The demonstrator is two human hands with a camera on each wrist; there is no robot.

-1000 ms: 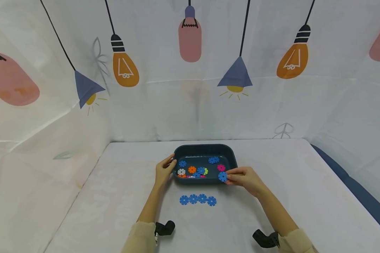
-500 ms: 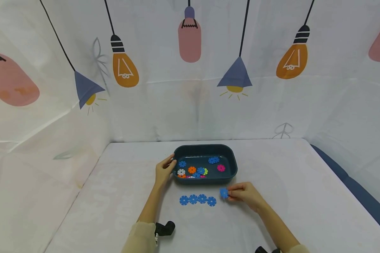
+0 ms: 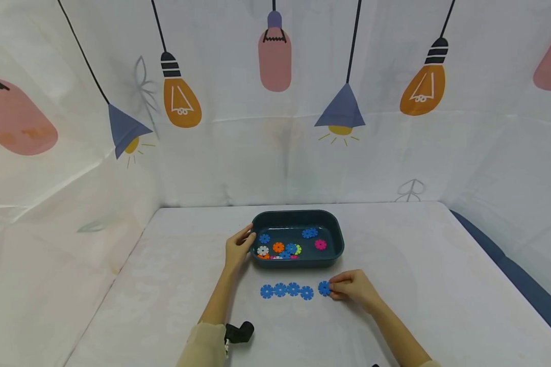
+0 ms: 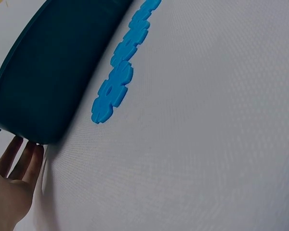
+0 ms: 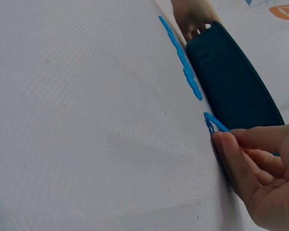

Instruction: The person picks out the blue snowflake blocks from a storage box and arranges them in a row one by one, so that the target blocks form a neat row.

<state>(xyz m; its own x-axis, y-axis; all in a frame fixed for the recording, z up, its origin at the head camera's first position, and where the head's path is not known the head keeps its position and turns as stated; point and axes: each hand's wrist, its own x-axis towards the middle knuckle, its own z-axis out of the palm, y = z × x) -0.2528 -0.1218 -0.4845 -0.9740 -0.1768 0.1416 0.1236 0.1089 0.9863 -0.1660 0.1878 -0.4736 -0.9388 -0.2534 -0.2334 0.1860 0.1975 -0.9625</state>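
My right hand (image 3: pixel 355 290) pinches a blue snowflake disc (image 3: pixel 323 288) between thumb and fingertips. In the right wrist view the disc (image 5: pixel 216 121) tilts close to the table surface. Just left of it, a small gap apart, lies a wavy row of linked blue discs (image 3: pixel 286 290). My left hand (image 3: pixel 239 248) holds the left end of a dark teal tray (image 3: pixel 298 263), the thumb at its rim. The left wrist view shows that hand's fingers (image 4: pixel 24 161) against the tray's outer wall (image 4: pixel 53 82). Inside are several loose discs in blue, orange, white, pink and yellow.
The white-covered table (image 3: pixel 183 306) runs back to a white curtain (image 3: pixel 248 158) printed with lamps and bulbs. A pink disc (image 3: pixel 320 244) and a pair of blue discs (image 3: pixel 309 233) lie towards the tray's right side. Dark blue cloth (image 3: pixel 509 270) borders the table's right edge.
The right hand has brought the blue disc from the tray's front right corner down and towards me, beside the right end of the row. The left hand and tray have stayed put.
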